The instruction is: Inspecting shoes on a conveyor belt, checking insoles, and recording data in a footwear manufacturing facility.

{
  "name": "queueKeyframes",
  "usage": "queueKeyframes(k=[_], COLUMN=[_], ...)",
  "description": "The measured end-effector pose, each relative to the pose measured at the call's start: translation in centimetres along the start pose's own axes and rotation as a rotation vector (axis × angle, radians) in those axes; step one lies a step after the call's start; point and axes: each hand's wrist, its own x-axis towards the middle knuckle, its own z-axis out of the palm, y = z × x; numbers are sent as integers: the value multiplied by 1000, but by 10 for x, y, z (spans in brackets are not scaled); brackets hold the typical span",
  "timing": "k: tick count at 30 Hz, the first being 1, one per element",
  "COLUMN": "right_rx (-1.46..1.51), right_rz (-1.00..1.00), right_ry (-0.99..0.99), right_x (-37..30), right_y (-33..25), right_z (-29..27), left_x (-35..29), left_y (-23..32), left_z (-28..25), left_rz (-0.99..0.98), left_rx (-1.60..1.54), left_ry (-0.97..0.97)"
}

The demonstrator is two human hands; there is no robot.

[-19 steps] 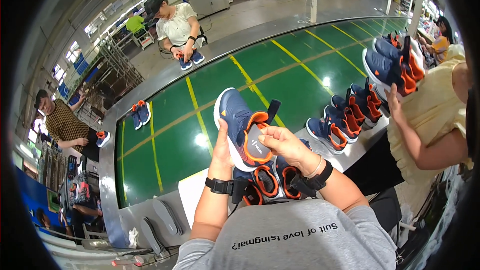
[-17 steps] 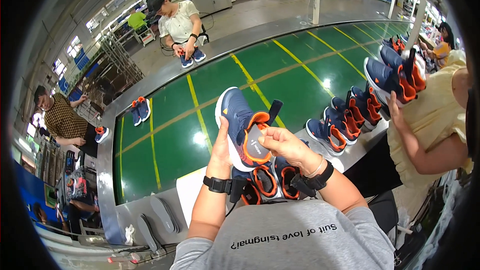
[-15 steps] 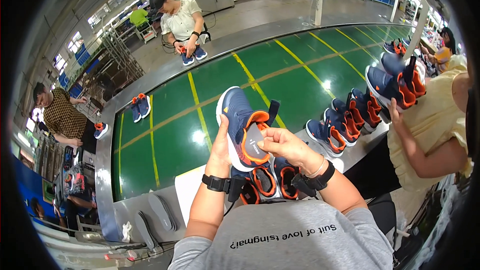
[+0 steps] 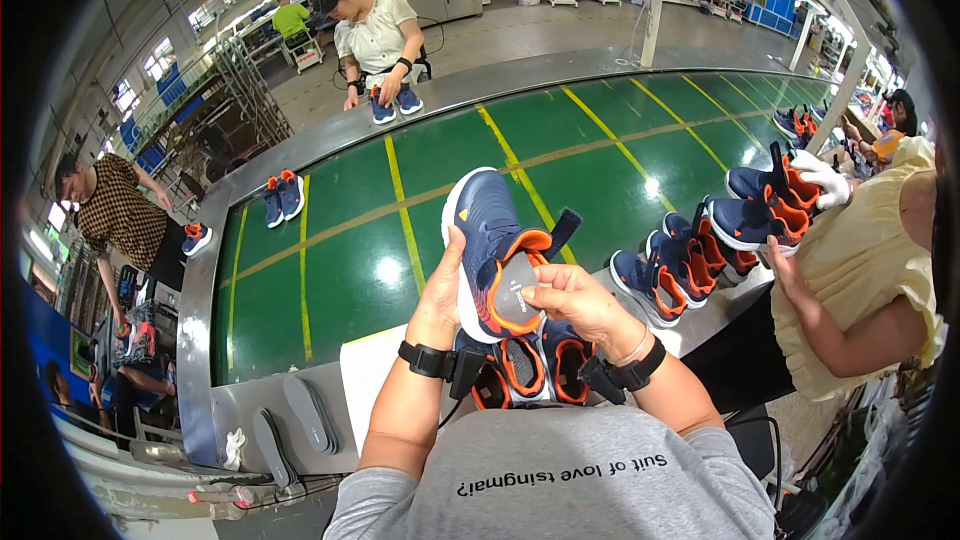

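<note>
- Your left hand (image 4: 440, 285) grips the navy shoe (image 4: 485, 210) by its side — held up at the near edge of the green belt (image 4: 355, 280).
- Your right hand (image 4: 577, 302) pinches the gray insole (image 4: 512, 290), partly inside that shoe's orange-lined opening.
- Two loose insoles (image 4: 308, 410) lie on the metal table (image 4: 222, 410), on your side of the belt.
- More shoes (image 4: 633, 270) stand along the belt's near edge.

The strap (image 4: 564, 228) on the held shoe (image 4: 485, 205) is leaning farther right — the yellow-clad co-worker (image 4: 870, 280) is holding a pair of shoes (image 4: 738, 225) lower — the checkered-shirted person (image 4: 125, 205) is reaching farther down, and the seated co-worker (image 4: 375, 35) is moving one hand (image 4: 352, 100) off another pair (image 4: 384, 108).
</note>
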Motion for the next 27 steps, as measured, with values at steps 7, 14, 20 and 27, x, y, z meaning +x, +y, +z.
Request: queueKeyframes(k=[7, 14, 20, 27], right_rx=[-1, -2, -579, -1068], right_rz=[-76, -88, -291, -209], right_ry=[-50, -40, 210, 478], right_x=[-4, -7, -1, -34], right_y=[4, 4, 28, 47], right_z=[16, 21, -9, -10], left_x=[-12, -17, -9, -1], left_y=[13, 15, -9, -58], left_z=[8, 13, 34, 24], left_rz=[0, 46, 66, 0], left_rx=[20, 93, 105, 328], left_ry=[-101, -37, -144, 113])
